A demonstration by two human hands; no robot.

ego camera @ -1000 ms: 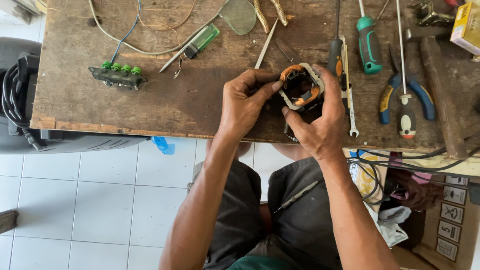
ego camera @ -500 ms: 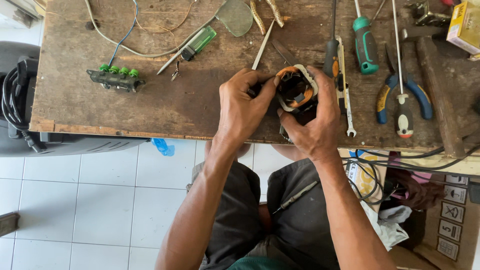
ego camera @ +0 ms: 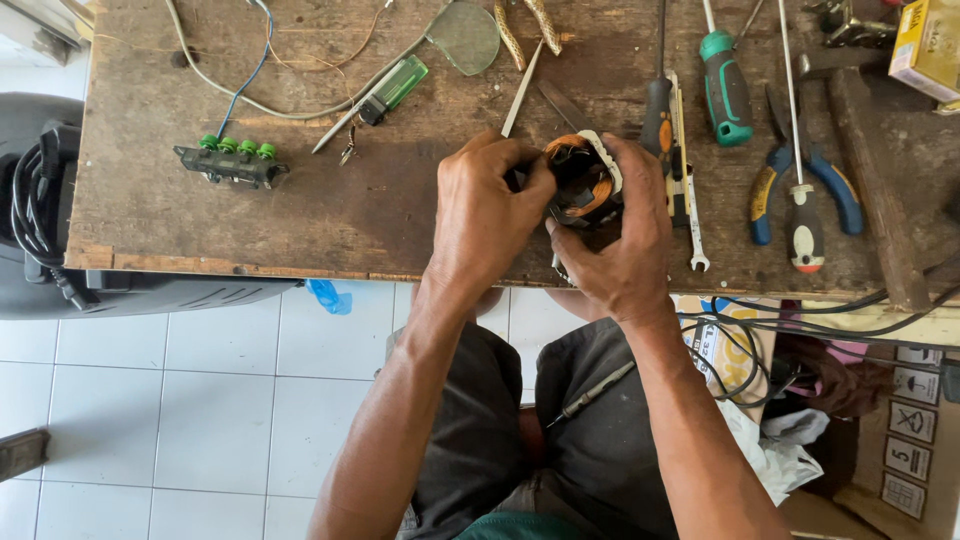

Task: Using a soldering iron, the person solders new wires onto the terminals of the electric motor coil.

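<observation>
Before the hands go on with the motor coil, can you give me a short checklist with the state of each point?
1. Stator held by both hands: ok.
2. Left hand fingertips at the copper winding: ok.
3. Right hand cups the housing from the side: ok.
4. Stator over the workbench, not past its edge: ok.
5. Winding wires intact: cannot tell.
6. Pliers and spanner lie beside the right hand: ok.

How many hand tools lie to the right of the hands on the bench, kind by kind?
Screwdrivers: 3 (black-orange handle, teal handle, black-white-red handle)
Pliers: 1
Wrench: 1
Total: 5
</observation>
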